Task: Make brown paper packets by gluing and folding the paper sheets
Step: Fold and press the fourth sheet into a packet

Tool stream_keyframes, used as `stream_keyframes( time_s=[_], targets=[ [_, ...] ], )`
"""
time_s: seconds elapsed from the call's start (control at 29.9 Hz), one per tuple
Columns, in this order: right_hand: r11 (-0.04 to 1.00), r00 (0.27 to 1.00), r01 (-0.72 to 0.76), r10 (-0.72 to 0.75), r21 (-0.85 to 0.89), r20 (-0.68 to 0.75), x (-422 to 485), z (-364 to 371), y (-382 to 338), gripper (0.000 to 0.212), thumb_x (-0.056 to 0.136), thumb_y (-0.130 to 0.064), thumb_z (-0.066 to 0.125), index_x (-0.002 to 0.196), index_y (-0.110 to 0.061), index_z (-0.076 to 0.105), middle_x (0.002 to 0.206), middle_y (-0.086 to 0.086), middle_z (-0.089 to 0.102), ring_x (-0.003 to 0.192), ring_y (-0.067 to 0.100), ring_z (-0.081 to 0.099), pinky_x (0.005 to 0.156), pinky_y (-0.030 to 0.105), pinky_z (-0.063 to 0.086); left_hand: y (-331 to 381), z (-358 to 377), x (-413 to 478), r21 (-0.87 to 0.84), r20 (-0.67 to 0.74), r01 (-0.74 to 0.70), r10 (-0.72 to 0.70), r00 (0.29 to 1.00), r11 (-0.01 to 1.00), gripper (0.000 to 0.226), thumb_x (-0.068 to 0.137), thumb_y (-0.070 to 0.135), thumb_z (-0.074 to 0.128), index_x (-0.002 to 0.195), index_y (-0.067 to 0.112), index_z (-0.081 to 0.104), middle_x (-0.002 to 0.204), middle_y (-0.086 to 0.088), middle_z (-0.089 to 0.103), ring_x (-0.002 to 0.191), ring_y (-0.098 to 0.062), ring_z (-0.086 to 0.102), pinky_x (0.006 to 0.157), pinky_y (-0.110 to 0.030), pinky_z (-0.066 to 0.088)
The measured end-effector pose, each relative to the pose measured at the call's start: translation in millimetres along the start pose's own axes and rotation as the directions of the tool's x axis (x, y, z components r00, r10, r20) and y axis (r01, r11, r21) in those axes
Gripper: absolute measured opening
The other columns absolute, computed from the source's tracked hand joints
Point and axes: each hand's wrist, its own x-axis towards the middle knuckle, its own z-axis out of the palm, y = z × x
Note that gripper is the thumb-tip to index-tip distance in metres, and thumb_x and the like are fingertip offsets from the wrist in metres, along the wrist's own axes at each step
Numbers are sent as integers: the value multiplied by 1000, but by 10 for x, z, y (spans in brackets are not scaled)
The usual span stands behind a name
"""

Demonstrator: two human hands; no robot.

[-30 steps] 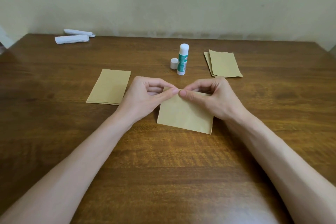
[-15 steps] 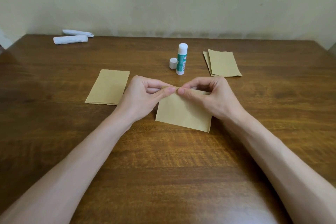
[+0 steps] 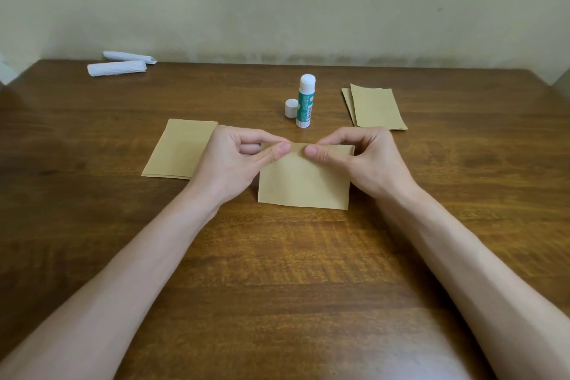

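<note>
The wooden table (image 3: 277, 287) carries a folded brown paper sheet (image 3: 303, 185) midway between its side edges. The left hand (image 3: 236, 162) and right hand (image 3: 367, 160) each pinch its far fold. Toward the far edge stands a glue stick (image 3: 305, 102), its cap (image 3: 291, 108) beside it.

A brown paper packet (image 3: 303, 182) lay flat, its far edge turned over in a narrow flap, with one stack of brown sheets (image 3: 179, 151) at its 10 o'clock, a second stack (image 3: 377, 108) at 1 o'clock, and an uncapped green-and-white glue stick (image 3: 305, 102) standing upright at 12 o'clock beside its white cap (image 3: 291, 107).
</note>
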Motion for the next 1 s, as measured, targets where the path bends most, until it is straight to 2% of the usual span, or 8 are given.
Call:
stream_keyframes(
  time_s=[0.2,0.3,0.4,0.53,0.7,0.77,0.9,1.0],
  targets=[
    [995,998,-51,53,82,-22,4,-50,-7,14,79,-31,92,85,-21,85,78,-5,79,78,6,74,69,21,54,-5,21,-2,3,-32,-9,9,999,1000,10,87,29,81,97,30,82,88,15,79,89,2,74,77,-9,53],
    [992,998,-62,65,107,-23,10,-61,-16,13,80,-27,91,88,-18,85,77,-5,79,78,4,74,69,16,53,-3,8,1,8,-43,-14,14,999,1000,10,87,30,81,98,29,82,89,17,79,90,3,73,77,-8,51],
    [987,995,-94,98,128,-31,21,-80,-22,18,80,-26,91,92,-14,84,87,4,82,85,14,78,75,21,59,3,-19,9,3,-57,-13,14,998,1000,10,88,29,80,97,29,82,89,18,79,91,4,73,78,-7,50],
    [984,992,-105,113,145,-47,30,-92,-33,18,80,-24,91,90,-11,83,88,9,81,81,14,76,72,23,60,4,-38,8,-2,-55,-16,16,998,1000,10,89,28,80,98,27,82,90,15,80,92,1,74,83,-10,53],
    [974,987,-148,157,169,-42,30,-147,-64,20,79,-24,91,92,-11,85,93,11,82,96,30,78,90,45,61,19,-84,30,5,-78,-14,15,997,1000,10,89,26,80,98,27,82,91,18,79,93,4,73,79,-5,50],
    [975,986,-151,160,165,-41,32,-161,-75,19,79,-25,91,93,-14,86,94,10,82,97,31,77,95,49,60,24,-99,39,10,-79,-11,12,997,1000,11,88,28,80,99,27,82,92,18,79,94,3,73,82,-8,52],
    [978,988,-143,151,153,-39,37,-176,-62,9,81,-23,90,88,-19,87,87,4,81,78,10,71,81,35,59,21,-126,45,10,-81,4,-3,997,1000,13,87,30,80,100,28,82,94,15,80,96,1,74,90,-19,52],
    [978,987,-149,155,149,-33,39,-188,-63,7,82,-24,89,88,-19,86,86,2,81,76,7,70,79,31,57,25,-122,39,13,-77,18,-17,997,1000,13,87,31,80,100,29,82,93,15,80,94,1,74,90,-24,53]
  ],
)
